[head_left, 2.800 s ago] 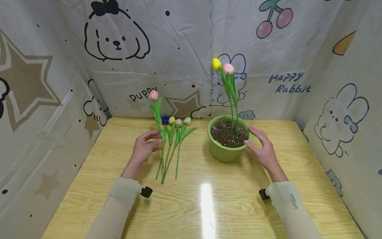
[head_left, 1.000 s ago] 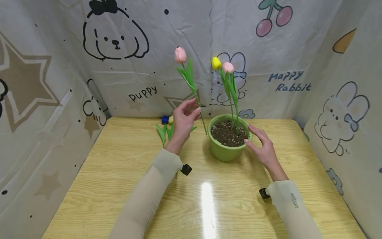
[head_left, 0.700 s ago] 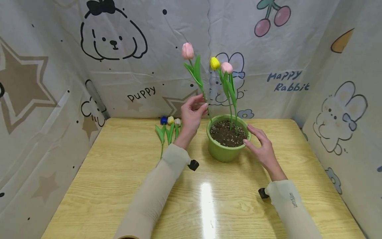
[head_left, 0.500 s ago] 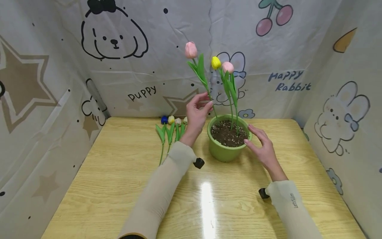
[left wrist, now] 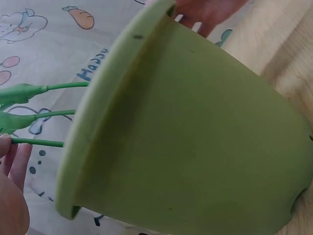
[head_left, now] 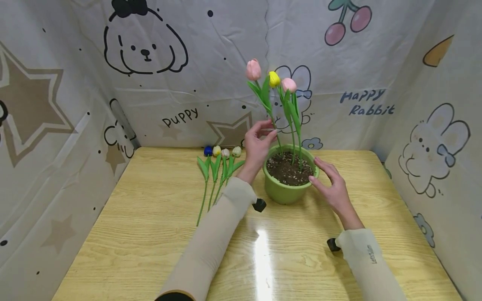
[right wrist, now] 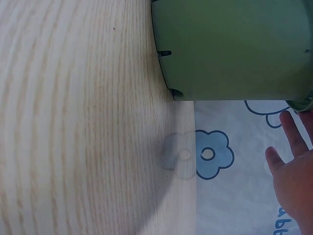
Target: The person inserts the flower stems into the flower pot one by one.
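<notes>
In the head view my left hand (head_left: 257, 146) pinches the stem of a pink tulip (head_left: 253, 70) between thumb and fingertips. Its stem goes down inside the left rim of a green flowerpot (head_left: 284, 193); the left wrist view hides the lower end behind the wall. A yellow tulip (head_left: 274, 79) and another pink tulip (head_left: 288, 85) stand upright in the dark soil (head_left: 288, 172). My right hand (head_left: 333, 188) rests against the pot's right rim, thumb and fingers spread and fairly straight. Two of its outer fingers (right wrist: 295, 134) stretch beside the pot in the right wrist view.
Several tulips lie on the wooden table (head_left: 150, 251) left of the pot: a blue tulip (head_left: 208, 151), a pale yellow one (head_left: 216, 151) and whitish ones. My left forearm crosses above their stems. A printed curtain (head_left: 211, 46) closes off the back and sides.
My left hand has lifted the pink tulip from the row on the table and carried it right to the pot. Its stem now reaches down inside the rim. The right hand has stayed put.
</notes>
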{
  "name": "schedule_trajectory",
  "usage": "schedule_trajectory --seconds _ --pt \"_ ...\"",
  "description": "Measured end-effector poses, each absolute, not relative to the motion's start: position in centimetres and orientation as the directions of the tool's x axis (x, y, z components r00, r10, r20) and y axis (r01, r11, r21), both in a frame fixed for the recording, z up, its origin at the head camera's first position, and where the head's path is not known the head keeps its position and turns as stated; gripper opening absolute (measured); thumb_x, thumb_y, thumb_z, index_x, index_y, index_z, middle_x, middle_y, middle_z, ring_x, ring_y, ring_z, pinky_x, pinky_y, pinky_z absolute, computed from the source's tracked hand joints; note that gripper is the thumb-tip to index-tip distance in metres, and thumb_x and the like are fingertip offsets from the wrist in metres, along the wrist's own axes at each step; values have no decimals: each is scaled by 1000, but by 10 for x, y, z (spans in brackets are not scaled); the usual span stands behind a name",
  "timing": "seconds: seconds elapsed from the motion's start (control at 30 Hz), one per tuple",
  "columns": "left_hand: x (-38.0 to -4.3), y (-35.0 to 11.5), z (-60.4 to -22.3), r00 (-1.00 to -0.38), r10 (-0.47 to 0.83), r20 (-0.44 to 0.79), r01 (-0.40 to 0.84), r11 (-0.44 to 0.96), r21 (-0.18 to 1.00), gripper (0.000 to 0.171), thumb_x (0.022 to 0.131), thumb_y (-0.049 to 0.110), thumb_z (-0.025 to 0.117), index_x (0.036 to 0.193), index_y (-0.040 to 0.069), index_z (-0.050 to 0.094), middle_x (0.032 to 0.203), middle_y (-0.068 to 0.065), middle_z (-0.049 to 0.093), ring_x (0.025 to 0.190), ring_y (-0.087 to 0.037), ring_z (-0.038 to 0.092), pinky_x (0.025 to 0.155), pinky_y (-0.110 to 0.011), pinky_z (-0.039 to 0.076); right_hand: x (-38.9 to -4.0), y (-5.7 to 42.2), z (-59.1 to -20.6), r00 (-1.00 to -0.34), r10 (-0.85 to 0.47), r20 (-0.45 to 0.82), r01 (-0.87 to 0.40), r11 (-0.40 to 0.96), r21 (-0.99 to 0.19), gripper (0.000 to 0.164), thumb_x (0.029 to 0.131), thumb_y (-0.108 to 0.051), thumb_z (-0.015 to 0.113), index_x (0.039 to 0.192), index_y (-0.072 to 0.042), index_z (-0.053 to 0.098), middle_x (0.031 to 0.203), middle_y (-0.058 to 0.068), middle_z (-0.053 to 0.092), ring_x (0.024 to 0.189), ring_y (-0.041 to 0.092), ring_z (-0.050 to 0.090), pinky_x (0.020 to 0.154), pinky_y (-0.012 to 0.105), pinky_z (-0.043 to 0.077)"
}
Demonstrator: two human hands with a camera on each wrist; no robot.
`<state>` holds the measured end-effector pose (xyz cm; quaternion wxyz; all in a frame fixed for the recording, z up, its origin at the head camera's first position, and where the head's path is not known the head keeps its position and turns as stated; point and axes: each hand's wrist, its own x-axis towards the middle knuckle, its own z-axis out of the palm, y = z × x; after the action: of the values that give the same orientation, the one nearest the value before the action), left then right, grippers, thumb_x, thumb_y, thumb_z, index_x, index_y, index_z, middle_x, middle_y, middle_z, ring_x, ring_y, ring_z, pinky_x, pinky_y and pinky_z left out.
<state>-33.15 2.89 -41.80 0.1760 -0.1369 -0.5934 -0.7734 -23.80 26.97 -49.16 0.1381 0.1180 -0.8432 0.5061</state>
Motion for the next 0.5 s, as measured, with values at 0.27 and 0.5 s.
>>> schedule_trajectory --seconds 0.27,0.5 --pt "-334 33 -428 -898 -66 435 440 -187 879 28 92 -8 72 119 -9 68 112 -28 68 90 -30 68 80 -31 65 -237 269 -492 -933 -55 356 -341 448 -826 58 98 -15 71 153 -14 52 159 10 47 142 8 42 126 59 27" --pt "-335 37 -433 -890 -33 455 454 -157 877 30 93 -7 71 122 -8 68 114 -29 68 88 -24 67 81 -31 65 -238 269 -493 -933 -54 356 -341 452 -824 58 98 -15 71 153 -14 52 159 10 47 143 11 42 126 59 26"
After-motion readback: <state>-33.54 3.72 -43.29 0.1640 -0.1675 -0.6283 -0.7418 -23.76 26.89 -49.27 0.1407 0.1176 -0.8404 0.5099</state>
